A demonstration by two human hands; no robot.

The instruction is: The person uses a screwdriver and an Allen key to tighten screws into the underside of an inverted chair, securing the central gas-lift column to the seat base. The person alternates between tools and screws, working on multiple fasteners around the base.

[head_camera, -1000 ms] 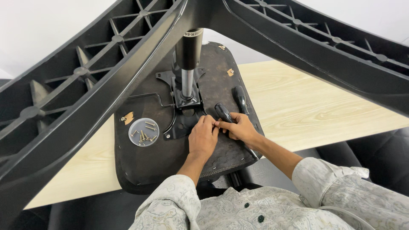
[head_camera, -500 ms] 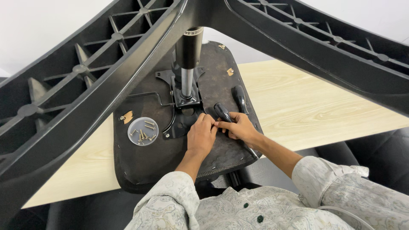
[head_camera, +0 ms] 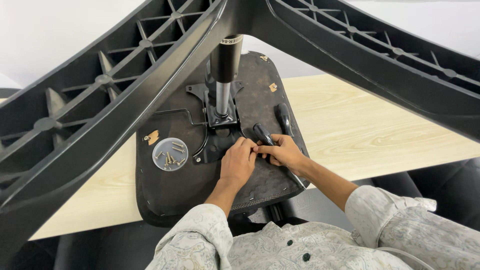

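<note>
Screwdriver (head_camera: 263, 135) pinched by both hands (head_camera: 260, 156) on upturned seat (head_camera: 190, 185); pale wooden table (head_camera: 360, 130); white wall (head_camera: 45, 30).

Matt black plastic chair base (head_camera: 125, 95); shiny metal gas cylinder (head_camera: 223, 97); pale wood-grain table (head_camera: 380, 130) (smooth).

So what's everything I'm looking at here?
chair seat: one, black, upside down on the table
mounting plate: one, black metal, mid-seat
gas cylinder: one, black and silver, upright from plate
star base: one, black plastic, atop the cylinder
screw lid: one, clear, screws inside, on seat
screwdrivers: two, black handles, on seat
table: one, pale wood
left hand: at plate's edge
right hand: fingertips meeting the left, beside a screwdriver handle
</note>
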